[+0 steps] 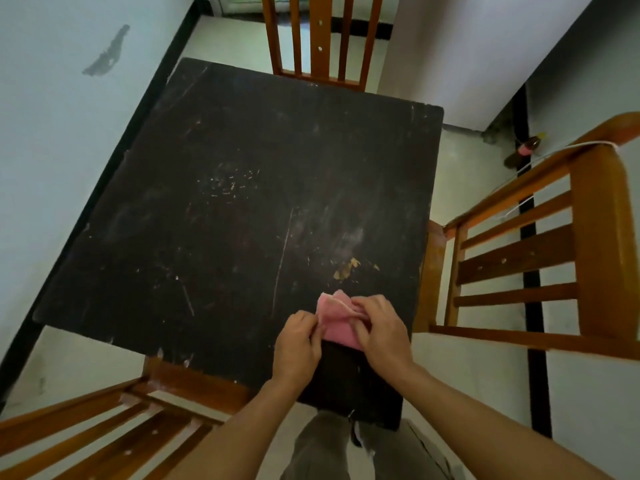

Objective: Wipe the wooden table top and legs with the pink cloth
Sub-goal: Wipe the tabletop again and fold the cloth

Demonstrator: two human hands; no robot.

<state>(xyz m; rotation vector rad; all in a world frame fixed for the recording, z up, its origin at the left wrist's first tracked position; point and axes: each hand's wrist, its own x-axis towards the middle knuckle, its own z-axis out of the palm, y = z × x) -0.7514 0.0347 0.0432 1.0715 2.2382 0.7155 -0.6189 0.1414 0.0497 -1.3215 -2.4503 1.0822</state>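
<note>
Both your hands are pinched onto the pink cloth (337,320) near the table's close right corner: left hand (298,344) grips its left edge, right hand (381,329) is closed over the right side, hiding a good chunk of it. Can't really tell if the cloth touches the top or sits bunched just above. The dark wooden table (221,209) is scratched up, with a yellowish chipped patch (346,268) just beyond the cloth. Its legs are hidden. Three orange chairs (519,251) crowd round, all cut off by the frame, on a pale floor (446,174).
</note>
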